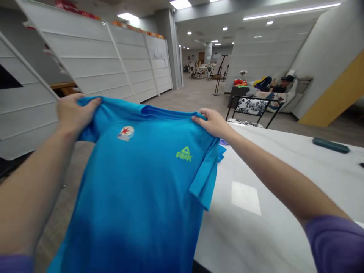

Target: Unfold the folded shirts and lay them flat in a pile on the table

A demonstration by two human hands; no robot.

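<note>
A blue T-shirt (pixel 142 178) hangs spread out in front of me, its front facing me. It carries a yellow-green PEAK logo and a round badge with a red star. My left hand (pixel 76 112) is closed on the shoulder at the left. My right hand (pixel 209 122) pinches the other shoulder near the collar. One short sleeve droops below my right hand, and the shirt's lower end runs out of view. Behind the shirt, a bit of blue cloth (pixel 221 152) shows on the white table.
The glossy white table (pixel 273 231) spans the right, with a dark green case (pixel 330 145) on it. A chair (pixel 251 108) with a patterned back stands beyond. Further back a person (pixel 280 85) reclines. White panelled cabinets (pixel 93 57) line the left.
</note>
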